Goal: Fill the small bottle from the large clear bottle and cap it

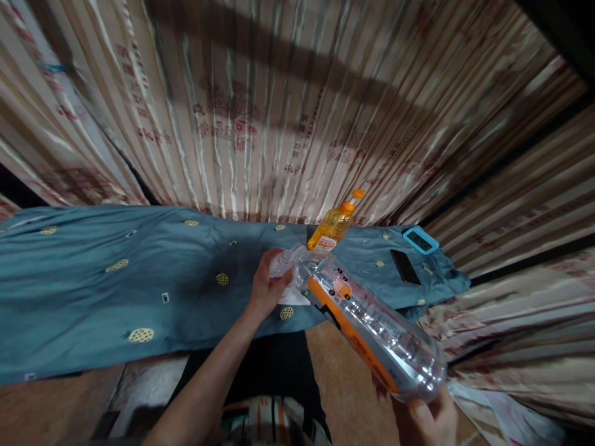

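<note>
The clear plastic bottle [367, 322] lies slanted in the air above the near edge of the cloth-covered surface, its neck pointing up and left, its base low at the right. An orange label runs along its side with a small orange-and-white emblem near the shoulder; the writing on it is too blurred to read. The left hand [269, 285] is closed around the neck and cap end, fingers curled over the top. The right hand [427, 418] cups the base from below, thumb pressed on the bottle's wall.

Just behind the neck stands an orange bottle [332, 228] with an orange cap and a white-and-red label, also unreadable. It sits on a blue cloth [116, 291] dotted with yellow round patterns, which spreads wide and bare to the left. To the right on the cloth lie a dark phone [405, 266] and a light-blue framed device [419, 240], near the cloth's right edge. A striped curtain [279, 111] with faded red print closes off the back.
</note>
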The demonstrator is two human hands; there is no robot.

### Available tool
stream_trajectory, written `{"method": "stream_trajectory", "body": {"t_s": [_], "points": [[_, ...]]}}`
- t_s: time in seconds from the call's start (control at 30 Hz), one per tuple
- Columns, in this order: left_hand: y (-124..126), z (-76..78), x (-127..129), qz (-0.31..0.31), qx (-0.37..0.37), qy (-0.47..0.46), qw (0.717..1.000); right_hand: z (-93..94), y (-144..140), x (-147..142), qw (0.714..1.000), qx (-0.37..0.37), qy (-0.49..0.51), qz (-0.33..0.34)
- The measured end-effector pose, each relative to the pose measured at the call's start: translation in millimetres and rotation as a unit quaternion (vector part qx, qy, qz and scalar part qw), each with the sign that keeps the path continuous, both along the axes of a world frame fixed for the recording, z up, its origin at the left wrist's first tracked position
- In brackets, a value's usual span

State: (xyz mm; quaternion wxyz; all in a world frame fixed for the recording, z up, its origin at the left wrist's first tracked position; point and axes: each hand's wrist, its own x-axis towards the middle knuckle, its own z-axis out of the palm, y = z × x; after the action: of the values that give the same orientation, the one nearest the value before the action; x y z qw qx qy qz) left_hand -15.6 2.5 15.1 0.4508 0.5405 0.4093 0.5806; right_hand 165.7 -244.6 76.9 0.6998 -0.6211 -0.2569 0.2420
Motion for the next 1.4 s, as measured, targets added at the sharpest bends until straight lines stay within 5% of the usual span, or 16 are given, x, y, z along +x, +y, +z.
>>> {"method": "stream_trajectory", "body": {"t_s": [0.97,1.4], "points": [[-2.9,5.1,0.7,-0.015,-0.002,-0.018,1.000,-3.8,-1.2,10.7,1.000,0.016,0.021,0.010],[-1.7,2.1,0.3,-0.022,-0.003,-0.012,1.000,-3.9,-1.9,8.2,0.999,-0.003,-0.044,0.022]]}}
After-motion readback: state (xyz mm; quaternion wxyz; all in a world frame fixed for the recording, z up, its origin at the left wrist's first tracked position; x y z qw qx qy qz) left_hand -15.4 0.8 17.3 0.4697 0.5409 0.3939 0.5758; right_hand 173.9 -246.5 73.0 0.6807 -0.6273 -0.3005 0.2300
